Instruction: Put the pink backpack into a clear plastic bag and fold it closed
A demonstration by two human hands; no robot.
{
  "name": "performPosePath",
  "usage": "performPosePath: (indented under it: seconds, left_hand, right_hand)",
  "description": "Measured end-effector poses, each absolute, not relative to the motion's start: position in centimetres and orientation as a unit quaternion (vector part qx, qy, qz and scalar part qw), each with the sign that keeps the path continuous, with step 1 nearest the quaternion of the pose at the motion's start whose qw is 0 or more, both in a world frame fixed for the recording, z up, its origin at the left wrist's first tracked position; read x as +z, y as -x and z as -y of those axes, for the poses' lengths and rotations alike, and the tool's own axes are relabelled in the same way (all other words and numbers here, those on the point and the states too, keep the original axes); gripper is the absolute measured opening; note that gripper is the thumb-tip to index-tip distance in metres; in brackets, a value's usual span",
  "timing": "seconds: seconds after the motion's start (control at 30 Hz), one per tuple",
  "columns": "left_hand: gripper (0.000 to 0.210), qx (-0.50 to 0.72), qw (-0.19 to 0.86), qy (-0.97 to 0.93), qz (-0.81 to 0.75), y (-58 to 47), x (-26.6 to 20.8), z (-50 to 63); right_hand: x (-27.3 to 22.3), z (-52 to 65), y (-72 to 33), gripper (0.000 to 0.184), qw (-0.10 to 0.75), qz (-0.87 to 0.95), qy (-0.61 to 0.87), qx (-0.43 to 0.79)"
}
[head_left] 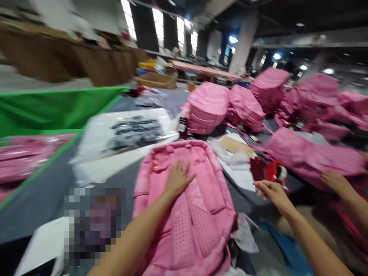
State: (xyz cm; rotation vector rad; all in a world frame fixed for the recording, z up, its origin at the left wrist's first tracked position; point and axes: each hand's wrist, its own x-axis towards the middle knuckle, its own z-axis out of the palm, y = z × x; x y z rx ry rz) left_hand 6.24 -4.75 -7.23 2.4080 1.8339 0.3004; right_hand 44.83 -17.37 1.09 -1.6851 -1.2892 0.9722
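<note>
A pink backpack (186,207) is seen lying flat in the lower centre of the frame, strap side up, on the grey table (43,191). It is judged to be soft and light: the fabric sags, the padded back panel looks spongy, and nothing stiff seems to be inside. It would probably flop if lifted by one corner, so the top handle or the shoulder straps are judged the surest places for a hold; the smooth cloth could slide easily over the table.

The left hand (176,178) is pressed flat on the upper part of the bag, fingers spread wide, nothing gripped. The right hand (271,191) is held in the air to the right of the bag, clear of it, fingers loosely curled; whether something small is pinched cannot be told. Just beyond it a red tool (266,170) is seen on white paper sheets (238,168).

At the right edge another person's hand (335,180) is laid on a second pink bag (310,157). More pink backpacks (207,107) are stacked across the upper right. A clear plastic bag with black print (129,132) lies left of centre, green cloth (51,109) at the upper left. The picture is blurred, so finer detail is left unsaid.
</note>
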Motion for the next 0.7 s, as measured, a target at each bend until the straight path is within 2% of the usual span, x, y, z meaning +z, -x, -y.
performPosePath:
  seconds: [0.07, 0.17, 0.27, 0.37, 0.5, 0.7]
  left_hand:
    - [0.073, 0.075, 0.021, -0.796, -0.600, -6.2, -7.3, 5.0]
    - [0.076, 0.071, 0.003, -0.797, -0.599, -6.2, -7.4, 4.8]
    - [0.091, 0.082, 0.006, -0.806, -0.586, -6.1, -6.8, 4.9]
    - [0.098, 0.065, 0.001, -0.814, -0.577, -6.1, -6.0, 5.4]
    - [0.091, 0.049, -0.025, -0.817, -0.574, -5.9, -5.9, 5.3]
    - [0.087, 0.039, -0.044, -0.818, -0.572, -5.3, -7.5, 3.9]
  right_hand:
    - [-0.5, 22.6, -47.3, 0.062, 0.390, 0.421, 0.697, 0.430]
    - [-3.3, 28.2, -48.9, 0.045, 0.441, 0.281, 0.710, 0.472]
    - [-5.9, 31.5, -49.6, 0.035, 0.473, 0.204, 0.717, 0.470]
    - [-7.7, 32.9, -49.8, 0.044, 0.484, 0.180, 0.714, 0.473]
    - [-9.3, 33.0, -50.2, 0.056, 0.457, 0.233, 0.721, 0.466]
    - [-9.4, 32.5, -50.4, 0.056, 0.383, 0.297, 0.788, 0.379]
